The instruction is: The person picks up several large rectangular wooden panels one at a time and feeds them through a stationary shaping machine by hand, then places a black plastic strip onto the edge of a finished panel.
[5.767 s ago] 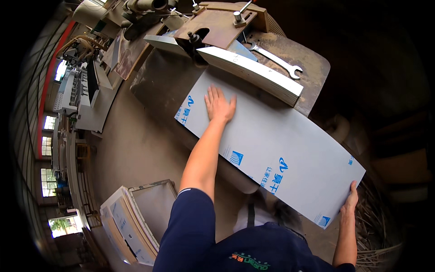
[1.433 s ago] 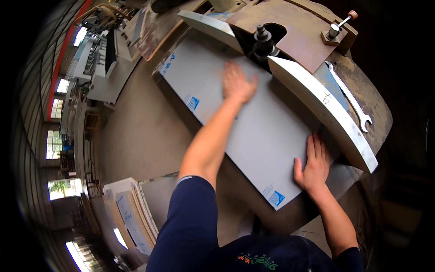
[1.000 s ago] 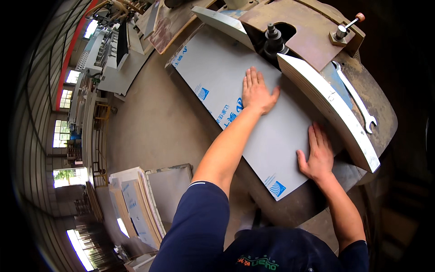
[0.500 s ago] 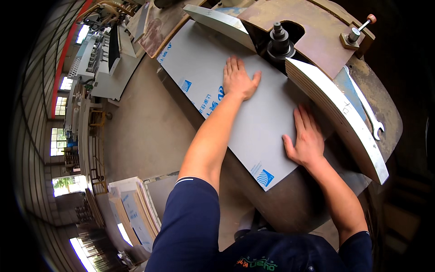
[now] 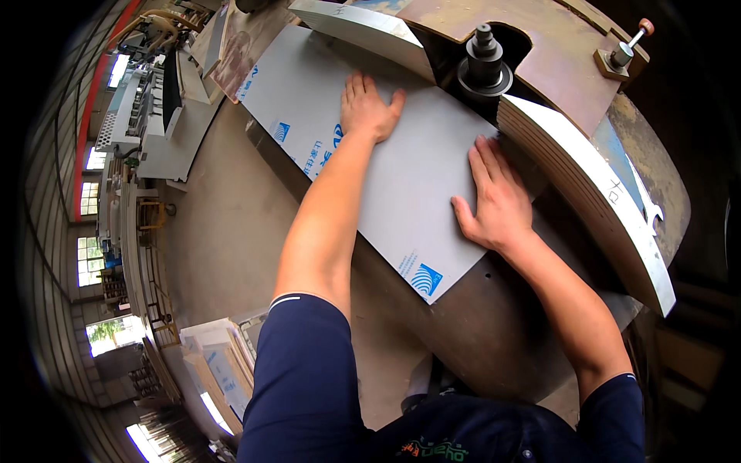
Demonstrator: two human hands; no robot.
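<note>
A grey film-covered panel [image 5: 417,177] with blue printing lies flat on the dark machine table [image 5: 486,332], its far long edge along the fence. My left hand [image 5: 369,110] rests flat on the panel's far middle part, fingers spread and thumb out. Flat too, my right hand [image 5: 495,197] presses near the panel's right end, its fingertips pointing at the fence. Beyond the panel, a black spindle [image 5: 485,65] rises in a gap between the left fence piece [image 5: 370,35] and the layered, white-topped right fence piece [image 5: 594,185]. The spindle's lower part is partly hidden.
An open-end wrench [image 5: 652,208] lies behind the right fence, and a clamp with a red-knobbed lever [image 5: 637,38] stands at the far right. Stacked boards [image 5: 220,370] lean at lower left. Another machine [image 5: 158,116] stands farther off at left.
The panel has slid left and away along the fence, both hands moving with it. More of the dark table shows at its right end. The view has shifted slightly.
</note>
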